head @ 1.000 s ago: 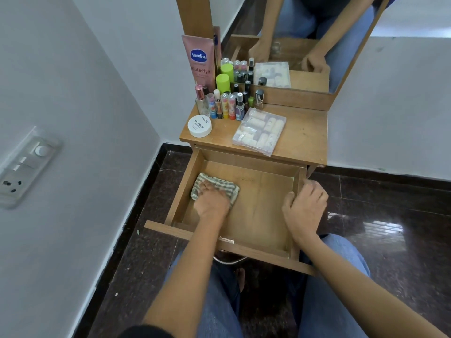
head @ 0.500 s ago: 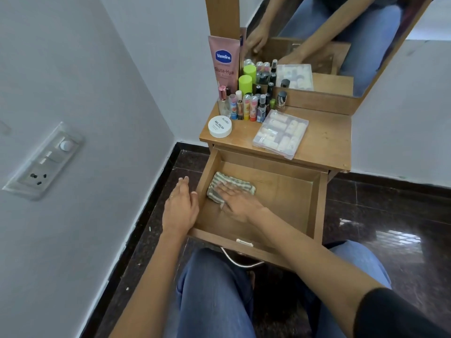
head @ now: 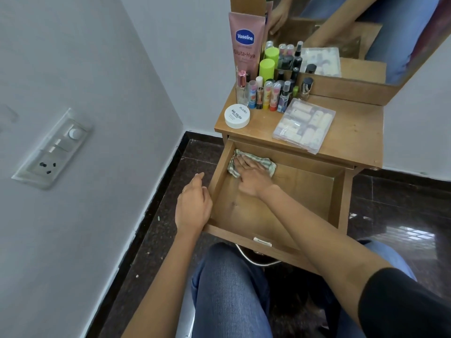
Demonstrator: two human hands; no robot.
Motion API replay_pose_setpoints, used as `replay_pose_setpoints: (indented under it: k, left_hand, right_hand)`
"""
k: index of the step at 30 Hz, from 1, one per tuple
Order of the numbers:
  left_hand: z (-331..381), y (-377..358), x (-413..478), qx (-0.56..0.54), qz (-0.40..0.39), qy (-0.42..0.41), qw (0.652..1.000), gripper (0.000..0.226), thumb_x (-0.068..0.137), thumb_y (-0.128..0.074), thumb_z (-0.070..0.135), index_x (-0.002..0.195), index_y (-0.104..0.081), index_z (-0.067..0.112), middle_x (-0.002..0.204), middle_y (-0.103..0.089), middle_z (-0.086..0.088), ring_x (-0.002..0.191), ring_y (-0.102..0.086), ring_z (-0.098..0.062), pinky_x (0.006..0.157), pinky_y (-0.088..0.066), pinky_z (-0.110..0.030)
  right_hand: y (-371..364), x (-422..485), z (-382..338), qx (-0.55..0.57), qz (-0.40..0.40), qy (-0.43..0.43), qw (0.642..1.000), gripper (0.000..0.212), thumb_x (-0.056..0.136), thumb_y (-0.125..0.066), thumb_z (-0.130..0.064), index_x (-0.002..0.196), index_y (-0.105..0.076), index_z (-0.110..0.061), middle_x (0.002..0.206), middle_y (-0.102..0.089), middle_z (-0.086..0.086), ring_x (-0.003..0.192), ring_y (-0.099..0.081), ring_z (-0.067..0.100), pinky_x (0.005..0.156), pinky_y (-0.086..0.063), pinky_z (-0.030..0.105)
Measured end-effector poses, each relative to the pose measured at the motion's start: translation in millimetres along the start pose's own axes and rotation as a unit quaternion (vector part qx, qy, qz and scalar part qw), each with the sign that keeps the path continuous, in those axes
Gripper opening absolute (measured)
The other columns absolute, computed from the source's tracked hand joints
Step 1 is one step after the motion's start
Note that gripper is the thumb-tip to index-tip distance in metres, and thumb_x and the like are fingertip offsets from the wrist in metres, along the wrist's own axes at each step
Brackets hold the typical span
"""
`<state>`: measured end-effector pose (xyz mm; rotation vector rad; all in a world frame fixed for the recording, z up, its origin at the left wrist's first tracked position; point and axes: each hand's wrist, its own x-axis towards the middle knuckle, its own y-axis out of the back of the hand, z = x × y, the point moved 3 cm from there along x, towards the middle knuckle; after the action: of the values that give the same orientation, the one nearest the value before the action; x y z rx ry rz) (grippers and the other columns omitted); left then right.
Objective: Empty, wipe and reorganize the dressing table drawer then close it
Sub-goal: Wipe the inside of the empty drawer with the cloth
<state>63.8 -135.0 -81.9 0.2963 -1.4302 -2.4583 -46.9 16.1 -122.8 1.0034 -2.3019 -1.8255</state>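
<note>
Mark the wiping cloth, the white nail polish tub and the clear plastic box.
wiping cloth [head: 268,164]: head view, on its exposed checked corner.
white nail polish tub [head: 237,115]: head view, middle of its lid.
clear plastic box [head: 303,125]: head view, middle of its lid.

Light brown wood grain on the drawer [head: 305,198] and dressing table top [head: 353,132], green-and-white check on the cloth [head: 264,162]. Pink tube [head: 246,50] with a blue oval logo, lime-green cap [head: 266,67], white round tub [head: 237,115] with black lettering, and clear box [head: 303,125] of cream and pale patterned rolls. Blue jeans [head: 231,293], black sleeve [head: 402,308], dark speckled glossy floor tiles [head: 402,198], pale grey walls [head: 97,57].
</note>
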Motion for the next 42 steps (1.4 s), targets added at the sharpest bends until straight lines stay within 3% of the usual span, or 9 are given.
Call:
replay_pose_setpoints:
  k: [7,11,13,21,32,35,39,42]
  left_hand:
    - [5.2,1.6,-1.3,-0.014,0.008,-0.008,1.0,0.042,0.099,-0.04,0.014,0.139,-0.051,0.019,0.135,-0.061,-0.004,0.12,-0.059,-0.024,0.096,-0.051,-0.043]
    - [5.8,2.8,-2.1,-0.027,0.015,0.009,0.999,0.041,0.098,-0.041,0.014,0.137,-0.052,0.021,0.127,-0.065,-0.005,0.112,-0.062,-0.023,0.089,-0.053,-0.043]
    - [6.0,3.0,-2.3,-0.027,0.015,0.014,0.999,0.04,0.099,-0.042,0.014,0.137,-0.053,0.022,0.126,-0.065,-0.004,0.112,-0.062,-0.022,0.088,-0.053,-0.042]
    - [8.1,4.5,-4.2,-0.027,0.003,0.019,0.999,0.038,0.099,-0.04,0.016,0.133,-0.055,0.024,0.127,-0.064,-0.003,0.109,-0.064,-0.021,0.086,-0.055,-0.046]
    - [8.2,6.8,-5.2,-0.033,0.005,0.016,0.999,0.035,0.101,-0.038,0.017,0.13,-0.057,0.024,0.125,-0.064,-0.003,0.105,-0.064,-0.019,0.086,-0.056,-0.043]
    - [6.5,5.3,-6.1,-0.036,0.011,0.018,0.999,0.035,0.102,-0.037,0.018,0.131,-0.056,0.024,0.126,-0.064,-0.003,0.106,-0.064,-0.02,0.086,-0.056,-0.043]
    - [6.6,2.5,-6.0,-0.031,0.016,0.003,0.999,0.036,0.101,-0.038,0.019,0.133,-0.053,0.022,0.123,-0.065,-0.006,0.101,-0.066,-0.02,0.081,-0.056,-0.042]
    - [7.3,2.0,-4.2,-0.026,0.018,-0.003,0.999,0.035,0.101,-0.038,0.019,0.134,-0.052,0.021,0.12,-0.066,-0.008,0.097,-0.066,-0.021,0.078,-0.056,-0.044]
  right_hand:
    - [-12.3,-28.8,-8.7,-0.05,-0.117,0.139,0.982,0.072,0.094,-0.037,-0.014,0.153,0.005,-0.015,0.159,0.014,0.004,0.146,0.014,0.017,0.115,0.011,0.031]
    - [-36.1,-46.3,-21.6,-0.029,-0.187,0.23,0.954,0.073,0.085,-0.042,-0.002,0.152,-0.019,-0.019,0.16,0.003,0.004,0.148,0.008,0.021,0.121,0.0,0.046]
    - [-44.1,-48.1,-25.5,-0.044,-0.222,0.261,0.938,0.074,0.083,-0.042,0.002,0.151,-0.023,-0.015,0.16,0.002,0.006,0.148,0.009,0.023,0.121,0.0,0.046]
    - [-27.5,-45.3,-29.8,-0.079,-0.288,0.226,0.927,0.073,0.086,-0.044,0.004,0.151,-0.025,-0.024,0.161,0.002,0.006,0.148,0.005,0.026,0.12,-0.007,0.045]
    - [-14.4,-73.4,24.6,-0.069,-0.344,0.25,0.902,0.069,0.083,-0.04,0.008,0.141,-0.044,-0.028,0.157,-0.024,-0.006,0.147,-0.015,0.017,0.121,-0.006,0.042]
    - [-8.4,-97.7,56.4,-0.074,-0.376,0.243,0.891,0.067,0.088,-0.039,0.004,0.141,-0.041,-0.036,0.157,-0.018,-0.014,0.146,-0.001,0.009,0.119,0.009,0.041]
    - [-8.1,-111.2,63.2,-0.109,-0.347,0.294,0.884,0.088,0.074,-0.038,0.015,0.149,-0.029,-0.029,0.157,-0.014,-0.014,0.146,-0.001,0.002,0.122,0.002,0.037]
    - [-7.1,-101.7,44.1,-0.14,-0.315,0.317,0.884,0.087,0.076,-0.038,0.014,0.151,-0.021,-0.026,0.158,-0.011,-0.011,0.146,0.0,0.003,0.121,0.002,0.035]
